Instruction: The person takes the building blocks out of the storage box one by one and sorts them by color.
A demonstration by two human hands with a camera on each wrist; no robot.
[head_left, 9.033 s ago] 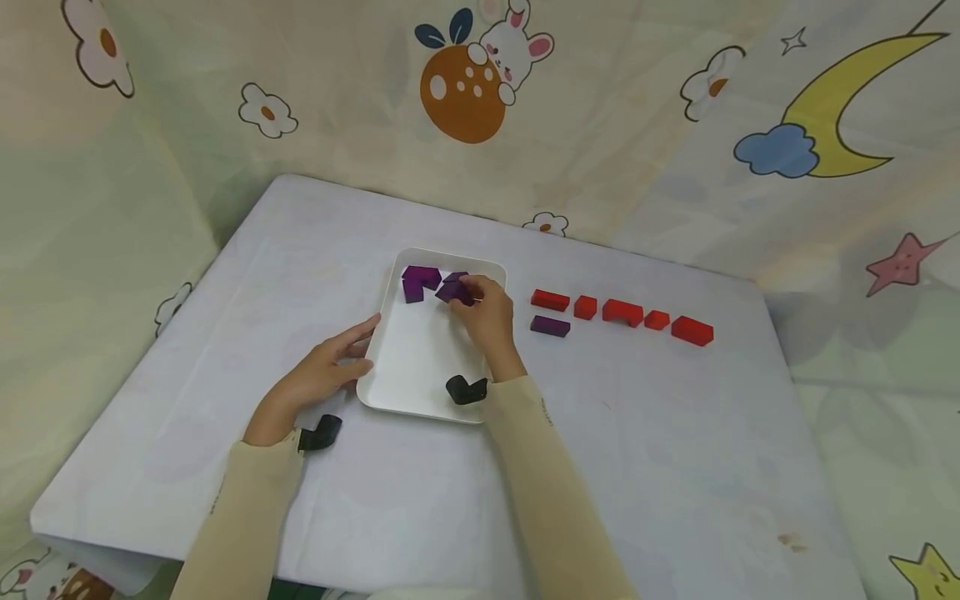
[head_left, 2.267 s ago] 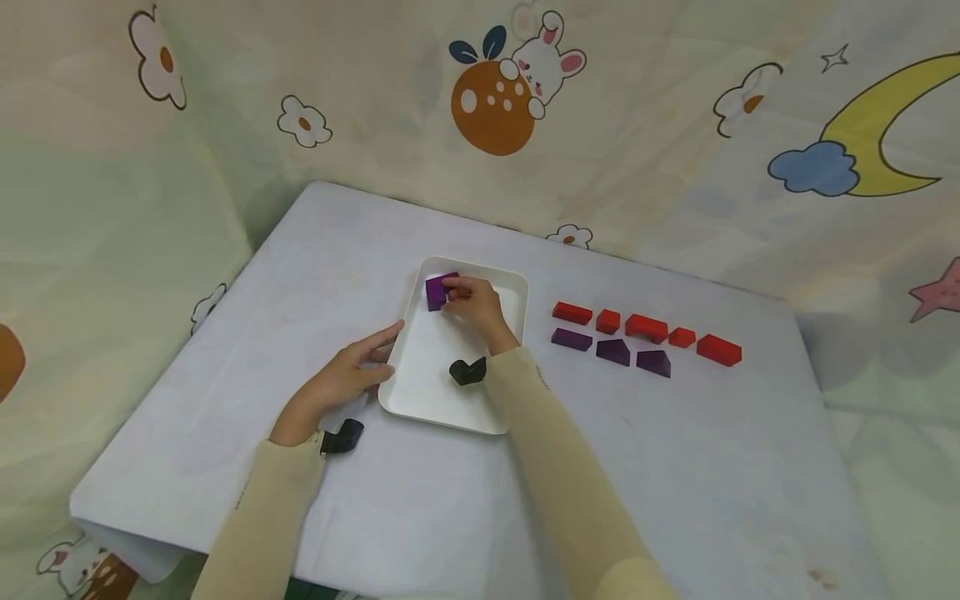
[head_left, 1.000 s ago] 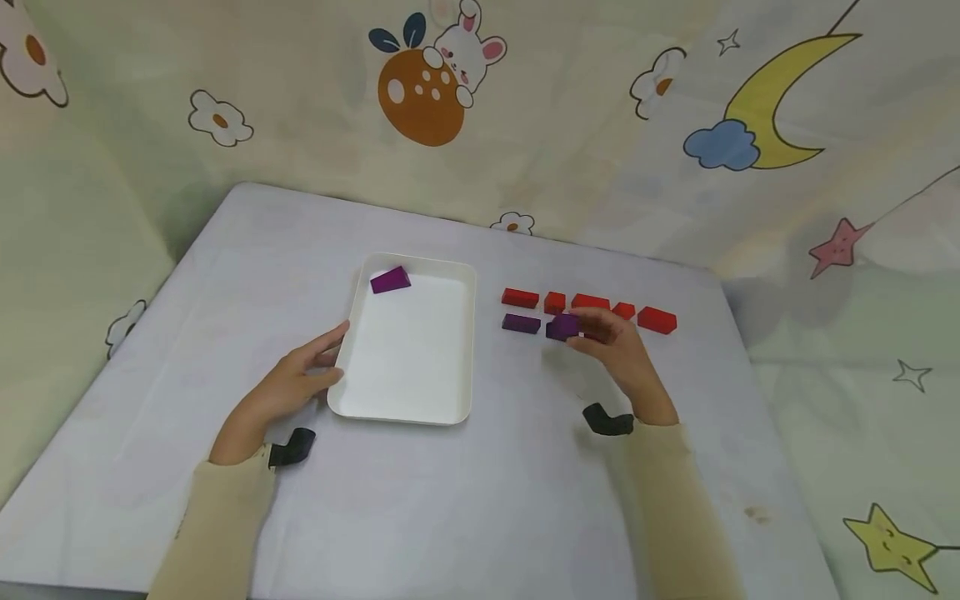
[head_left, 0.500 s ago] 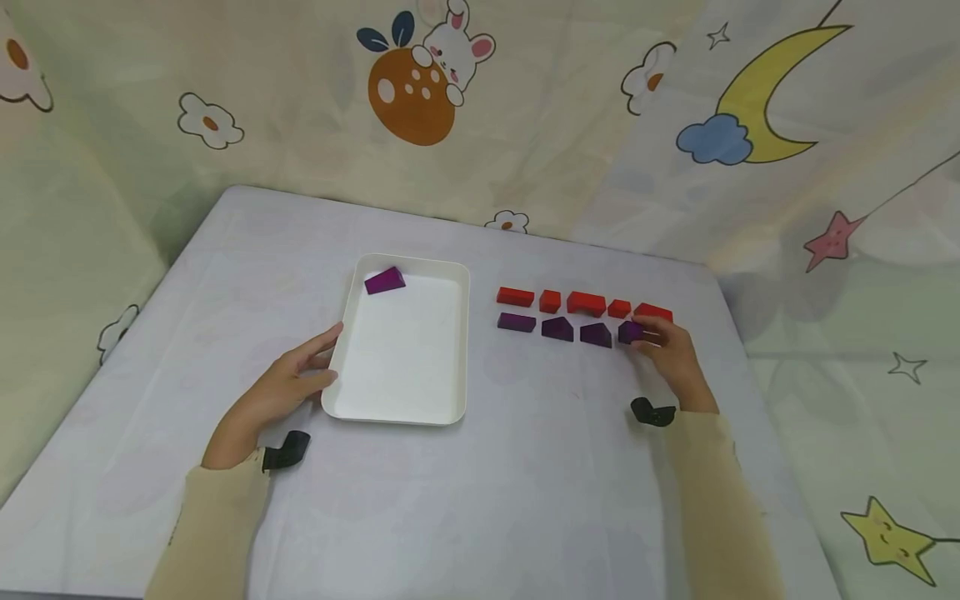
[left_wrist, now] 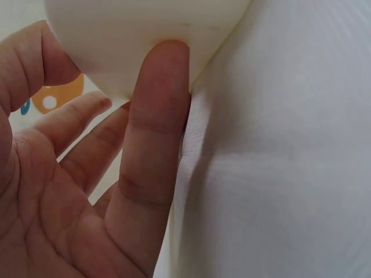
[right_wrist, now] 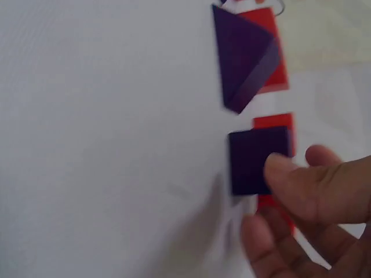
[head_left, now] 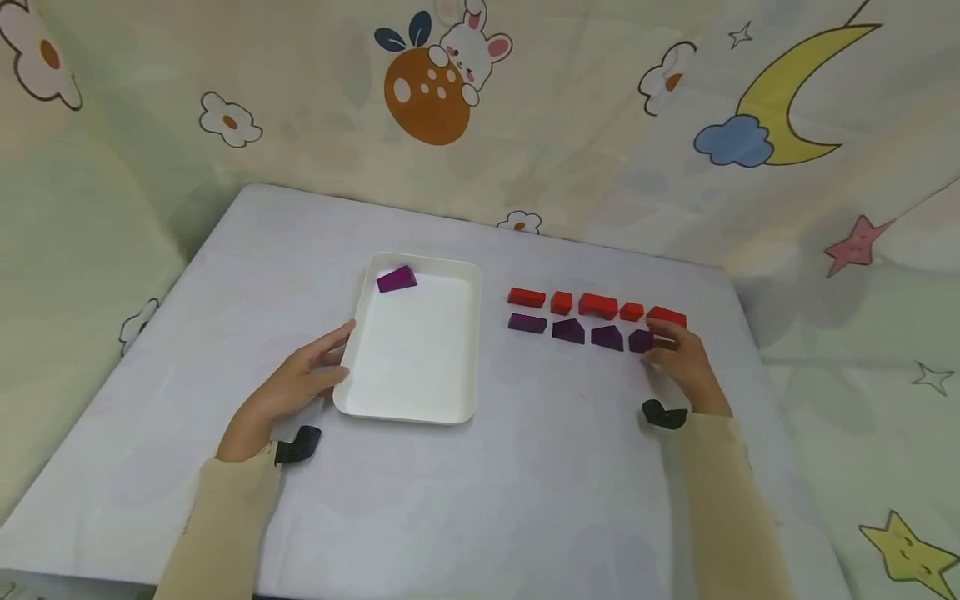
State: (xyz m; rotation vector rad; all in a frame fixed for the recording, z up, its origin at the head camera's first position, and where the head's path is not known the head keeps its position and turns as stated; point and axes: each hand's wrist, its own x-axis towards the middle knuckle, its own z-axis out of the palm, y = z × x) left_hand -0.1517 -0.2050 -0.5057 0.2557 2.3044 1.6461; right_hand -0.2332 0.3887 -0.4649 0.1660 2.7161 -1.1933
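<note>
My left hand (head_left: 292,387) rests against the left side of a white tray (head_left: 405,421), its thumb and forefinger touching the outer wall. In the left wrist view the thumb (left_wrist: 153,121) lies straight against the tray wall (left_wrist: 145,23). One purple block (head_left: 397,279) lies in the tray's far left corner. At the right end of a purple row, my right hand (head_left: 684,362) pinches a small purple block (head_left: 641,340). The right wrist view has the thumb (right_wrist: 301,188) over this block's (right_wrist: 249,162) face, beside a purple wedge-like block (right_wrist: 243,58).
Behind the purple row runs a row of several red blocks (head_left: 598,305). Other purple blocks stand left of my right hand: a flat bar (head_left: 527,323) and two slant-topped ones, one in the middle (head_left: 607,337). A patterned curtain (head_left: 300,50) hangs behind the white-covered table (head_left: 480,508).
Earlier the purple blocks sat together in the tray; several now form a row below the red ones. My right hand has carried the small purple block right and lowered it. The left hand stays put.
</note>
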